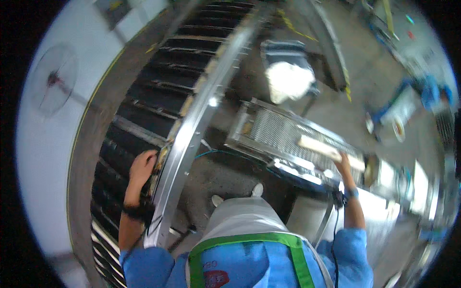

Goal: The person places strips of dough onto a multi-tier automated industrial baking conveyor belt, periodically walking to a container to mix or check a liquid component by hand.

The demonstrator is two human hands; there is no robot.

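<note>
My left hand [143, 165] is at the inner rail [163, 156] of a dark slatted conveyor [134, 129], fingers curled; whatever may be in them is hidden. My right hand [344, 165] has its fingers on a long pale strip [317, 144] above a perforated metal conveyor bed [271, 125], seeming to grip it. A cream-coloured mound [290, 79] sits in a dark container beyond that bed.
A metal beam [333, 48] stands beyond the mound. A standing fan [53, 79] is by the left wall. At the right are a blue-clad co-worker [430, 93] and metal machinery [418, 187]. My feet [257, 189] stand between the two conveyors.
</note>
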